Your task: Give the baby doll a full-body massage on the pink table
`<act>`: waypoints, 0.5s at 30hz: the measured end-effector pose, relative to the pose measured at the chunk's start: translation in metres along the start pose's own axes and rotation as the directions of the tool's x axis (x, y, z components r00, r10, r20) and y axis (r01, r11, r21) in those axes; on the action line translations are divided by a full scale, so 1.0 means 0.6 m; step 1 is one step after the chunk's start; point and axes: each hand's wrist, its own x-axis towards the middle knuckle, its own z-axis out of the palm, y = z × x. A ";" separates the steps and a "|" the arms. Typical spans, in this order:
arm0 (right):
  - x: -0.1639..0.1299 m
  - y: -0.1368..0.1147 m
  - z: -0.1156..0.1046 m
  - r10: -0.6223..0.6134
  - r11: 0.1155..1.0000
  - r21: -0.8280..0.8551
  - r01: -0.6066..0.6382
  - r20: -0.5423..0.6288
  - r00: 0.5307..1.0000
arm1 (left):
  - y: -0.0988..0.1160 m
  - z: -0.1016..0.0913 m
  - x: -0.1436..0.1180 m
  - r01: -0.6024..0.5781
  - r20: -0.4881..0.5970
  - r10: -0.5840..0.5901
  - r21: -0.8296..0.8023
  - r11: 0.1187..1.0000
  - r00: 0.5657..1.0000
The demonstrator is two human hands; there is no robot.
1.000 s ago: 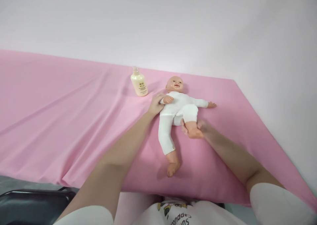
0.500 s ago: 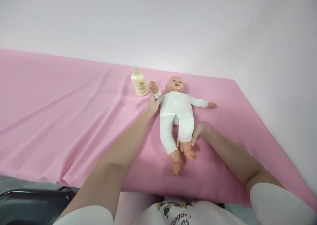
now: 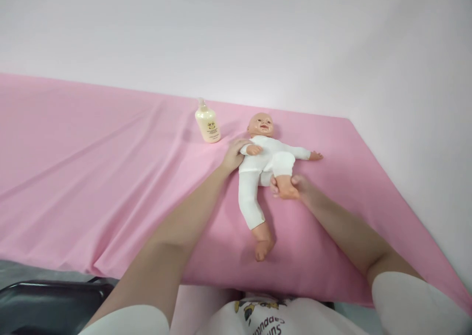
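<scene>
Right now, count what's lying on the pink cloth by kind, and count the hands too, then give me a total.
Baby dolls: 1
Lotion bottles: 1
Hands on the doll: 2, the left hand at its arm and the right hand gripping its raised foot
Total: 4, all on or over the pink cloth

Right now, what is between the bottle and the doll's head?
Only bare pink cloth lies between the bottle and the doll's head, seen in the head view.
</scene>
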 end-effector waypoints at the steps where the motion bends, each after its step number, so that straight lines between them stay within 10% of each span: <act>1: 0.003 -0.002 -0.001 -0.026 0.998 0.047 0.030 -0.079 0.997 | 0.003 -0.002 0.001 -0.051 0.048 0.049 0.039 0.998 0.998; 5: 0.012 -0.005 -0.005 -0.001 0.995 0.097 0.022 -0.218 0.976 | 0.006 -0.006 0.000 -0.111 0.094 0.100 0.122 0.986 0.991; 9: 0.007 0.000 -0.002 0.114 0.992 -0.050 -0.113 0.013 0.993 | 0.005 -0.001 -0.006 -0.074 -0.004 0.074 0.072 0.995 0.997; 15: 0.014 -0.008 0.023 0.500 0.842 -0.366 -0.396 0.257 0.827 | -0.001 0.008 -0.008 0.168 -0.220 -0.201 -0.161 0.972 0.954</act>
